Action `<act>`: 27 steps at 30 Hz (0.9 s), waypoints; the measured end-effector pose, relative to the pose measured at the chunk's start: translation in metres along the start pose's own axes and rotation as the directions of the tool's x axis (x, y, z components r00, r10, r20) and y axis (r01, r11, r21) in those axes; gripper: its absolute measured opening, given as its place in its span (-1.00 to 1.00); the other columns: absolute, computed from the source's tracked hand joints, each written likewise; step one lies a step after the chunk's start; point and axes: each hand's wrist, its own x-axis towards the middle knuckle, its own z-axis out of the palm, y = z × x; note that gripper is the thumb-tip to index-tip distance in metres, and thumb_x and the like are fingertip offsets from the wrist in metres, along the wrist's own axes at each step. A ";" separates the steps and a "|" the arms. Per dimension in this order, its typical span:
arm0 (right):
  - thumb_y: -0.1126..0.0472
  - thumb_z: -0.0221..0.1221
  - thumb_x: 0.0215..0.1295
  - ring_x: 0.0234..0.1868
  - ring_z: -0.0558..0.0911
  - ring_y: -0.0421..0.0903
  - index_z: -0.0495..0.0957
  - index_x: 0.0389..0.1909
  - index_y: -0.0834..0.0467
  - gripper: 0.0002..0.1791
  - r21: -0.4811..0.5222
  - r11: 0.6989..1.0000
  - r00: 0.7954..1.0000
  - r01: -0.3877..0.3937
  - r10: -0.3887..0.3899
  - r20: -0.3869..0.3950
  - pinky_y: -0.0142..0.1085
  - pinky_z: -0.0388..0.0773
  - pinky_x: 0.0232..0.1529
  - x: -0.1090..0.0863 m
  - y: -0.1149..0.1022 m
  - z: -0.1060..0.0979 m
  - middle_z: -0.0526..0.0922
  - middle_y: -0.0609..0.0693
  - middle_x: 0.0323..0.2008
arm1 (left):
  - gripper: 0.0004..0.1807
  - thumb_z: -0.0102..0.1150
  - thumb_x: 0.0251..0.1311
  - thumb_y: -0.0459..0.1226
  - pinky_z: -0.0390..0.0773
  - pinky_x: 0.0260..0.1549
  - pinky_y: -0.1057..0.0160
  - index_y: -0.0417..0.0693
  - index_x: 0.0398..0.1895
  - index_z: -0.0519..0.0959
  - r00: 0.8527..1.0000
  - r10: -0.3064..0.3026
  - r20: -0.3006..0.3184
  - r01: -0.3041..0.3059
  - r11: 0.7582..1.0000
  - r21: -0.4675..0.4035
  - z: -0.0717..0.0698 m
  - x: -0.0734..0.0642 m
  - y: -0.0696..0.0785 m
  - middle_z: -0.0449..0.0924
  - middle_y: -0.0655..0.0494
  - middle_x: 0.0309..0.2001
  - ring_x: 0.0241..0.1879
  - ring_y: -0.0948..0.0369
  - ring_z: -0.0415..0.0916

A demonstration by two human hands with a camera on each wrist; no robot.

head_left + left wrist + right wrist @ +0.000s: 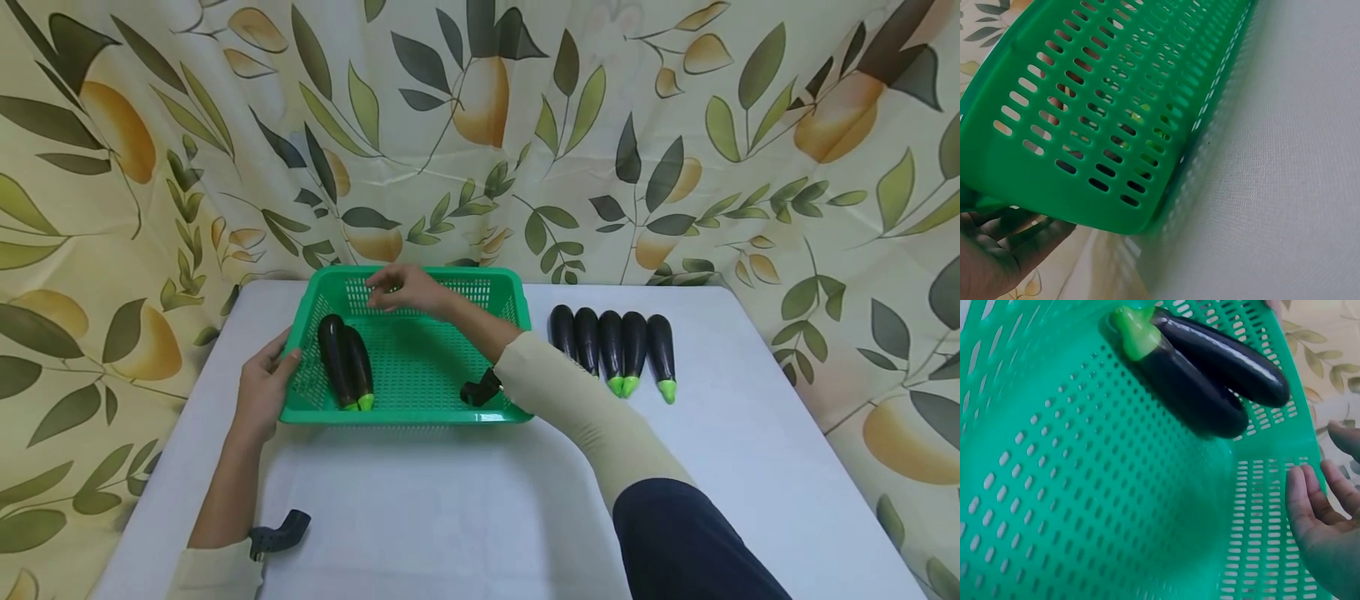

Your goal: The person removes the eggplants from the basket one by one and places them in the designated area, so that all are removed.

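A green plastic basket (405, 417) with slotted walls stands on the table. Two dark eggplants (345, 358) with bright green caps lie side by side against its left end; the right wrist view shows the same eggplants (1191, 394) touching. My left hand (262, 383) grips the basket's left rim, thumb on top; in the left wrist view fingers of the left hand (1010, 244) reach under the rim. Above the basket's far part hovers my right hand (408, 289), fingers loosely bent and holding nothing. In the right wrist view the right hand (1329, 519) is by the far wall.
Several more eggplants (611, 346) lie in a row on the white tabletop (750, 467), right of the basket. My right forearm crosses the basket's right end. A leaf-and-fruit patterned curtain (480, 183) hangs directly behind the table.
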 end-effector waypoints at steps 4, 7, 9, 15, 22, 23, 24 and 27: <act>0.46 0.32 0.38 0.22 0.56 0.13 0.46 0.34 0.48 -0.46 -0.022 1.000 1.000 0.004 -0.003 0.026 -0.20 0.58 0.15 0.004 0.003 0.008 0.56 0.39 0.21 | -0.40 -0.07 0.68 -0.12 0.51 -0.10 0.54 -0.12 0.65 0.20 1.000 0.007 -0.003 -0.007 1.000 0.010 0.000 0.000 0.000 0.40 -0.27 0.45 0.26 -0.04 0.48; 0.47 0.35 0.34 0.30 0.51 0.21 0.46 0.34 0.47 -0.44 -0.022 1.000 0.999 0.009 -0.008 0.049 -0.29 0.57 0.12 0.008 0.004 0.012 0.54 0.41 0.25 | -0.40 -0.07 0.68 -0.12 0.52 -0.11 0.54 -0.13 0.65 0.20 1.000 0.016 -0.005 -0.016 1.000 0.010 -0.001 0.000 0.000 0.41 -0.28 0.45 0.24 -0.01 0.49; 0.47 0.36 0.33 0.32 0.50 0.22 0.45 0.35 0.46 -0.42 -0.018 1.000 0.998 0.004 -0.003 0.070 -0.29 0.58 0.10 0.010 0.004 0.015 0.54 0.40 0.26 | -0.40 -0.06 0.68 -0.13 0.52 -0.11 0.53 -0.13 0.64 0.21 1.000 0.017 -0.009 -0.017 1.000 0.007 -0.001 0.000 0.000 0.42 -0.28 0.44 0.21 0.04 0.51; 0.47 0.36 0.33 0.31 0.52 0.18 0.45 0.37 0.45 -0.40 -0.015 1.000 0.991 -0.016 0.018 0.130 -0.27 0.61 0.09 0.014 0.007 0.022 0.55 0.36 0.27 | -0.39 -0.06 0.68 -0.12 0.53 -0.10 0.53 -0.15 0.64 0.21 1.000 0.015 0.001 -0.015 1.000 -0.017 -0.001 0.000 0.000 0.41 -0.29 0.44 0.13 0.21 0.52; 0.40 0.41 0.31 0.26 0.56 0.12 0.53 0.31 0.40 -0.43 -0.099 0.995 0.986 0.005 0.011 0.165 -0.31 0.59 0.09 0.020 0.010 0.030 0.62 0.26 0.21 | -0.40 -0.05 0.67 -0.14 0.57 -0.12 0.50 -0.17 0.64 0.20 1.000 0.026 0.012 -0.025 0.999 -0.048 -0.003 0.001 -0.002 0.41 -0.31 0.43 -0.01 0.43 0.56; 0.38 0.42 0.30 0.26 0.56 0.12 0.54 0.31 0.39 -0.43 -0.115 0.993 0.986 0.004 0.015 0.164 -0.31 0.59 0.09 0.020 0.010 0.031 0.63 0.24 0.20 | -0.40 -0.05 0.67 -0.14 0.57 -0.12 0.50 -0.17 0.64 0.21 1.000 0.025 0.009 -0.025 0.998 -0.051 -0.003 0.001 -0.002 0.42 -0.31 0.43 -0.02 0.43 0.56; 0.36 0.44 0.30 0.25 0.57 0.11 0.55 0.30 0.37 -0.43 -0.131 0.991 0.986 0.004 0.018 0.164 -0.32 0.59 0.08 0.021 0.010 0.033 0.65 0.22 0.19 | -0.40 -0.05 0.67 -0.14 0.57 -0.12 0.50 -0.17 0.64 0.21 1.000 0.024 0.009 -0.023 0.998 -0.051 -0.002 0.001 -0.002 0.42 -0.32 0.43 -0.03 0.44 0.56; 0.32 0.46 0.28 0.23 0.59 0.09 0.57 0.29 0.36 -0.43 -0.173 0.985 0.986 0.003 0.025 0.164 -0.35 0.58 0.07 0.024 0.011 0.037 0.66 0.17 0.16 | -0.40 -0.06 0.68 -0.14 0.57 -0.11 0.50 -0.15 0.64 0.20 1.000 0.014 0.011 -0.014 0.999 -0.049 -0.002 0.002 -0.004 0.41 -0.31 0.43 -0.02 0.44 0.56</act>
